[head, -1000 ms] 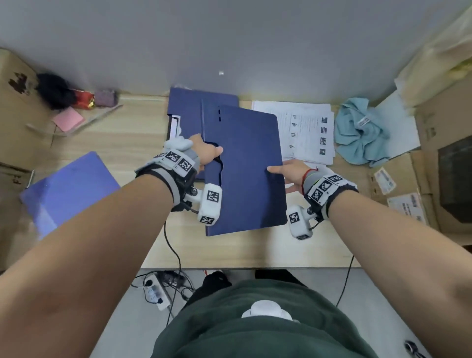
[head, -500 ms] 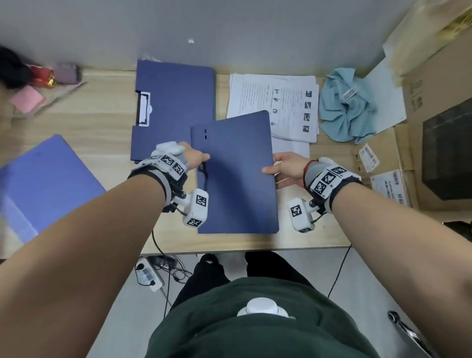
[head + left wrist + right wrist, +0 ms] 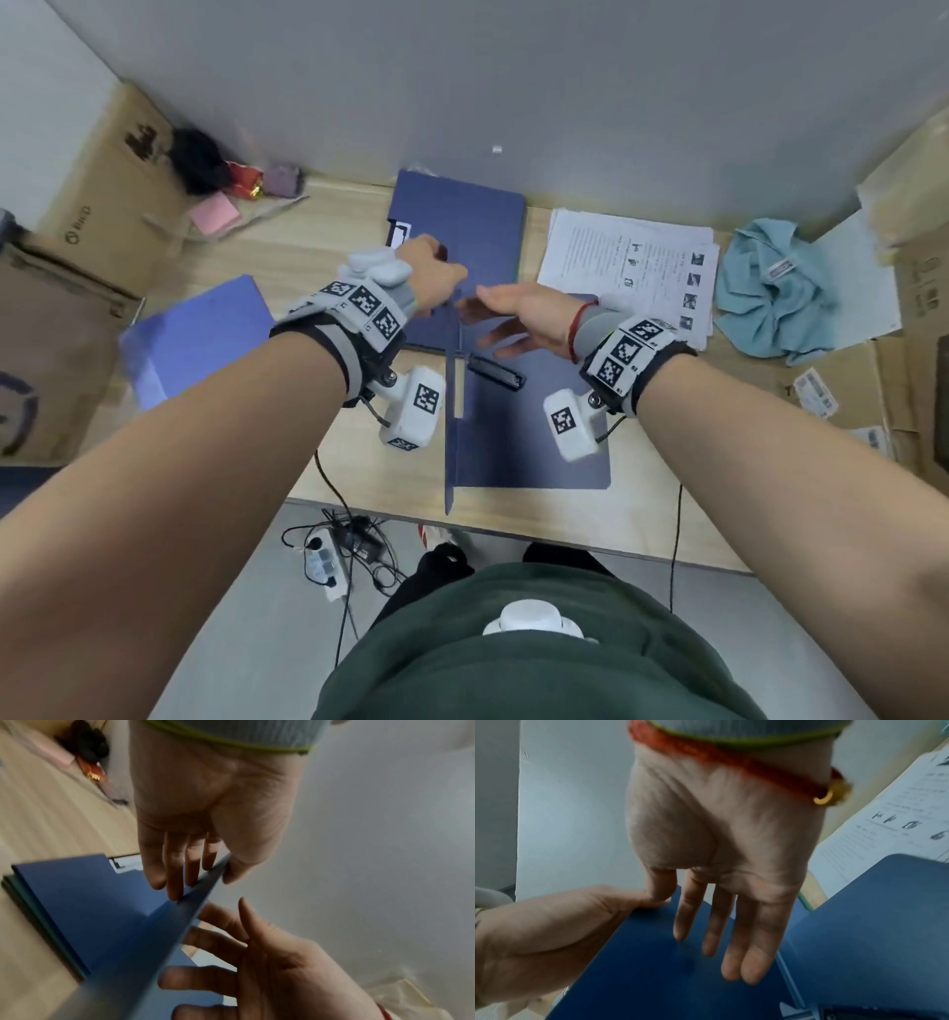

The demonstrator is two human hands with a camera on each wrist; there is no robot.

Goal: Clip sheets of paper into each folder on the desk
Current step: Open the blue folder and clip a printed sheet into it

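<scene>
A dark blue folder point(image 3: 534, 437) lies at the desk's front middle with its cover point(image 3: 451, 411) swung up on edge. A black clip point(image 3: 495, 372) shows on the inner panel. My left hand point(image 3: 436, 277) pinches the cover's far top edge, thumb on one side and fingers on the other point(image 3: 205, 880). My right hand point(image 3: 513, 313) is open, its straight fingers point(image 3: 721, 933) lying against the cover's inner face point(image 3: 641, 973). A second dark blue folder point(image 3: 462, 226) lies behind. A stack of printed sheets point(image 3: 631, 262) lies to the right. A lighter blue folder point(image 3: 200, 334) lies at the left.
A teal cloth point(image 3: 770, 288) is bunched right of the sheets. Cardboard boxes flank the desk at left point(image 3: 102, 190) and right point(image 3: 919, 308). A pink pad point(image 3: 214, 213) and small items sit at the back left. A power strip point(image 3: 323, 560) lies on the floor.
The closed folder, held at both side edges, came down onto the desk front. Its cover has swung up on edge. My right hand left the right edge and moved to the cover.
</scene>
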